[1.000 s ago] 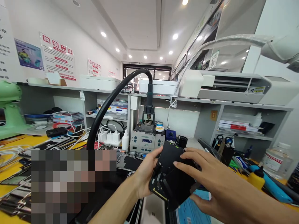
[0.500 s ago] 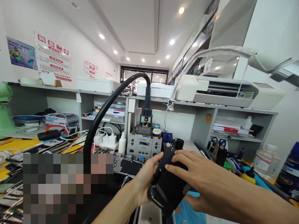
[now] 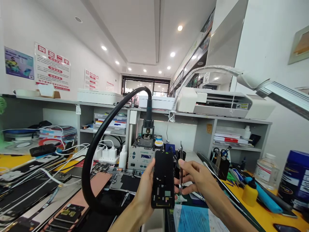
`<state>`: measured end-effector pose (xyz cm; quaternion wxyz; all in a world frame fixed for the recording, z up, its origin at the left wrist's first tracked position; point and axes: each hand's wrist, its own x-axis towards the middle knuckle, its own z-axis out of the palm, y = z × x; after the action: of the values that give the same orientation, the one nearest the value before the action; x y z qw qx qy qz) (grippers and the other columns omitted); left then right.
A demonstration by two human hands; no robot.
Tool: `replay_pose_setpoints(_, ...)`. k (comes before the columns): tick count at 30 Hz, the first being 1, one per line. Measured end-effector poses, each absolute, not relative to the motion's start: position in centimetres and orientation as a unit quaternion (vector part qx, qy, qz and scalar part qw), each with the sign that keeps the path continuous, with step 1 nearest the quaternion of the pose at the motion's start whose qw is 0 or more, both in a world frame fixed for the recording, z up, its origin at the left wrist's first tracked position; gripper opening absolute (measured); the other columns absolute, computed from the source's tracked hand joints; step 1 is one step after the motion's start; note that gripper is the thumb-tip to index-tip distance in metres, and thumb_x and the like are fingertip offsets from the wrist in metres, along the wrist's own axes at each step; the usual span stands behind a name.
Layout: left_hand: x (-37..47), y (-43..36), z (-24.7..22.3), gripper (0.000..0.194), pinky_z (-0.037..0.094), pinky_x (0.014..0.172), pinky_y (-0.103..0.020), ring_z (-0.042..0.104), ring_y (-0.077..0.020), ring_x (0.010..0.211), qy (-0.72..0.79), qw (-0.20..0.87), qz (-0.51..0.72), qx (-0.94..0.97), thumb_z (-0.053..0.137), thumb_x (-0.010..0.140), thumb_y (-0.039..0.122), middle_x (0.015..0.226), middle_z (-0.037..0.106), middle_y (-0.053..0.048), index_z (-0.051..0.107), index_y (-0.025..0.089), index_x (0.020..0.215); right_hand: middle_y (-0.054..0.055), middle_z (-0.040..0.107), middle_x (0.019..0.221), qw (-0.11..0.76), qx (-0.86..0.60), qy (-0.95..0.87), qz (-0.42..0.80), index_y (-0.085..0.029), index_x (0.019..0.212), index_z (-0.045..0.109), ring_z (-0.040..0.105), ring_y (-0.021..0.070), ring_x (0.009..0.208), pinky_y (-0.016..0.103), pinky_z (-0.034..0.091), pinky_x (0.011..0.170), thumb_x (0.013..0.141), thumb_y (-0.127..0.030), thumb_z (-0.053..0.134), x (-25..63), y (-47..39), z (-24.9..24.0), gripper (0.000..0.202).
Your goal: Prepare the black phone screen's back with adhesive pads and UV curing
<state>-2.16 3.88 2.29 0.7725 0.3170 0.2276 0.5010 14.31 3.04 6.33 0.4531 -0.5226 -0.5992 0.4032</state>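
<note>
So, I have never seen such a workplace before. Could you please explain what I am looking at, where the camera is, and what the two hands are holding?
The camera sits on the person's head and looks forward and down, so both arms enter from the bottom. The left hand holds a black phone frame upright, its inner side facing the camera. The right hand pinches thin metal tweezers just beside it. On the cluttered workbench behind stand a grey soldering station with a thick black hose, white chargers, and a yellow bottle. Flat phone parts lie at the left.
</note>
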Motion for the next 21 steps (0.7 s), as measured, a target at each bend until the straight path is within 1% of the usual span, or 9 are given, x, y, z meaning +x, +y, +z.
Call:
replay_pose_setpoints(2, -2.0, 3.8, 2.2, 0.059, 0.057, 0.076, -0.04, 0.074, -0.0296, 0.081, 0.23, 0.762, 0.517, 0.315, 0.055, 0.085, 0.06, 0.09, 0.078, -0.013, 0.069, 0.011, 0.114, 0.006, 0.062, 0.082, 0.455, -0.535, -0.616, 0.356, -0.017, 0.087, 0.057, 0.065, 0.0218, 0.075, 0.03, 0.058, 0.053, 0.083, -0.064, 0.061, 14.0, 3.0, 6.3, 0.047)
replay_pose_setpoints(5, -1.9, 3.5, 2.2, 0.054, 0.056, 0.077, -0.04, 0.074, -0.0291, 0.082, 0.234, 0.744, 0.54, 0.315, 0.058, 0.086, 0.054, 0.093, 0.078, -0.012, 0.066, 0.013, 0.121, 0.003, 0.058, 0.08, 0.453, -0.546, -0.644, 0.286, -0.019, 0.082, 0.055, 0.062, 0.0186, 0.067, 0.027, 0.052, 0.05, 0.08, -0.066, 0.063, 13.4, 3.1, 6.1, 0.048)
replay_pose_setpoints(10, -1.8, 3.6, 2.4, 0.057, 0.056, 0.079, -0.041, 0.074, -0.0303, 0.084, 0.245, 0.732, 0.552, 0.315, 0.057, 0.087, 0.053, 0.097, 0.078, -0.013, 0.063, 0.013, 0.126, 0.001, 0.055, 0.072, 0.441, -0.557, -0.668, 0.222, -0.019, 0.079, 0.054, 0.059, 0.0198, 0.067, 0.024, 0.045, 0.045, 0.079, -0.067, 0.063, 12.5, 3.8, 5.5, 0.049)
replay_pose_setpoints(16, -1.9, 3.8, 2.1, 0.058, 0.056, 0.081, -0.042, 0.074, -0.031, 0.088, 0.253, 0.729, 0.556, 0.309, 0.06, 0.085, 0.051, 0.101, 0.077, -0.013, 0.061, 0.014, 0.129, 0.001, 0.056, 0.07, 0.418, -0.578, -0.676, 0.184, -0.019, 0.077, 0.054, 0.059, 0.0193, 0.062, 0.025, 0.041, 0.046, 0.081, -0.067, 0.057, 12.4, 3.9, 5.7, 0.048)
replay_pose_setpoints(18, -1.8, 3.6, 2.1, 0.058, 0.056, 0.082, -0.041, 0.073, -0.031, 0.09, 0.257, 0.723, 0.564, 0.305, 0.062, 0.084, 0.051, 0.104, 0.077, -0.013, 0.06, 0.015, 0.13, 0.001, 0.056, 0.069, 0.407, -0.588, -0.678, 0.171, -0.02, 0.075, 0.053, 0.058, 0.0193, 0.061, 0.026, 0.039, 0.046, 0.081, -0.066, 0.058, 12.3, 3.7, 5.9, 0.046)
replay_pose_setpoints(21, -1.4, 3.3, 2.4, 0.058, 0.056, 0.083, -0.041, 0.073, -0.0308, 0.092, 0.264, 0.715, 0.575, 0.299, 0.063, 0.084, 0.05, 0.107, 0.076, -0.013, 0.059, 0.016, 0.132, 0.0, 0.058, 0.068, 0.396, -0.594, -0.683, 0.151, -0.021, 0.072, 0.052, 0.058, 0.0194, 0.062, 0.028, 0.039, 0.052, 0.08, -0.061, 0.061, 11.8, 3.2, 6.1, 0.042)
